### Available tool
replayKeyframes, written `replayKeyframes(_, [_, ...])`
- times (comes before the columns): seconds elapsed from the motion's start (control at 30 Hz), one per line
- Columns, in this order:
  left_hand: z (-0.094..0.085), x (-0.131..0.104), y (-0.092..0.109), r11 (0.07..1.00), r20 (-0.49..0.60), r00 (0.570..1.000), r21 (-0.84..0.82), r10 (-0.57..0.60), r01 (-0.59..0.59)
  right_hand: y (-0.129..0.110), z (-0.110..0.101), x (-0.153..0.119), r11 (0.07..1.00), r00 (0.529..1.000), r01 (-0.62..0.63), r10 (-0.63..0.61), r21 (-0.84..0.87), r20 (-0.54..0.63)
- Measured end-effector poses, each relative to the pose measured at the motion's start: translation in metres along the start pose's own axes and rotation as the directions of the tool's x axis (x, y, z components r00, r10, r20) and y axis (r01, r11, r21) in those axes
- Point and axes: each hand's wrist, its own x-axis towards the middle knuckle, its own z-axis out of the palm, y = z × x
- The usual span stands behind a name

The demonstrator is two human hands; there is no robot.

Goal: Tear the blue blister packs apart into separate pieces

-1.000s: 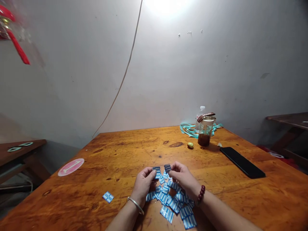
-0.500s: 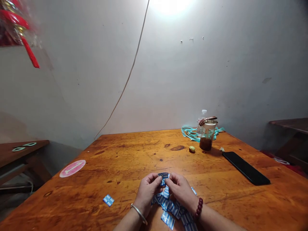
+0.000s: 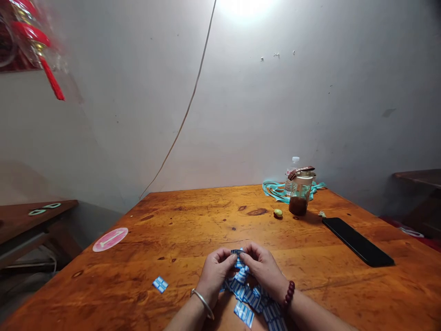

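My left hand [image 3: 214, 275] and my right hand [image 3: 264, 270] meet close to the table's near edge. Between thumbs and fingers, both pinch the top end of a blue-and-white printed strip [image 3: 237, 252], whose exact kind I cannot make out. Below the fingers the strip seems to run down into a heap of similar blue-and-white pieces [image 3: 244, 314], partly covered by my right hand and forearm. A single square blue-and-white piece [image 3: 160, 284] lies apart, left of my left hand.
On the wooden table [image 3: 193, 220], a black phone [image 3: 358, 241] lies at the right. Farther back stand a strapped bottle with dark liquid [image 3: 298, 202] and a clear plastic bottle [image 3: 295, 162], beside turquoise ribbon [image 3: 275, 191]. A small yellowish object [image 3: 278, 213] and a pink round sticker [image 3: 110, 239] are also there.
The held end of the strip has tipped and now shows as a narrower band. Both hands keep their pinch. The whole view has shifted slightly.
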Motion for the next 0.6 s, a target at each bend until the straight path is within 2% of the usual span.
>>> replayKeyframes(0.17, [-0.0018,-0.0006,0.0001,0.998,0.056,0.997,-0.039,-0.05,0.052,0.0025,-0.0006,0.0028,0.999,1.0,-0.009,0.01,0.053,-0.02])
replayKeyframes(0.3, [-0.0027,-0.001,0.0013,0.997,0.056,0.997,-0.047,-0.057,0.06,0.0036,-0.0014,0.0035,0.999,1.0,-0.017,0.018,0.044,-0.021])
replayKeyframes(0.6, [-0.0036,0.0001,-0.0016,0.999,0.105,0.994,-0.025,-0.028,0.031,0.0032,-0.0004,0.0008,1.0,0.999,0.014,-0.014,0.009,-0.034])
